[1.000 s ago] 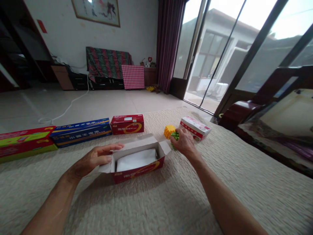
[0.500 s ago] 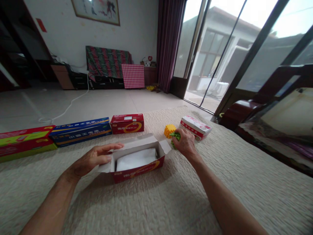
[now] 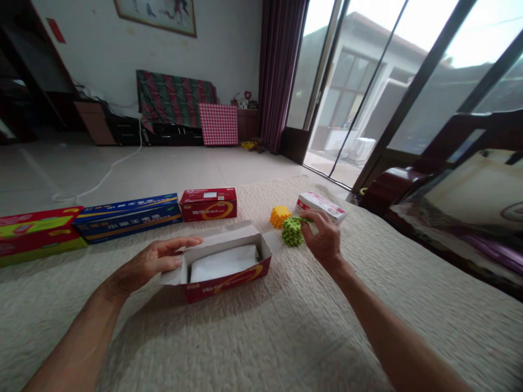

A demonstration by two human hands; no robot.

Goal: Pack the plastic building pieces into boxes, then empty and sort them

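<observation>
An open red cardboard box [image 3: 229,280] with raised white flaps stands in front of me. Inside it lies a white wrapped item [image 3: 224,262]. My left hand [image 3: 153,264] grips the box's left end, its fingers along the back flap and its thumb by the side flap. At the right, my right hand [image 3: 324,237] pinches a thin green piece [image 3: 303,220] at the top of a knobbly green block [image 3: 292,233]. Whether that piece is joined to the block I cannot tell. Beside the green block sits a similar yellow block [image 3: 280,216].
A white-and-red box [image 3: 321,206] lies behind my right hand. Along the far left edge stand a closed red box [image 3: 209,204], a long blue box [image 3: 131,218] and a red-and-green box [image 3: 38,234]. A quilted cream cover [image 3: 245,348] lies beneath everything.
My right hand has drawn back slightly to the right from over the green block, uncovering it, with a thin green piece between its fingertips. My left hand stays on the box. The view has shifted slightly.
</observation>
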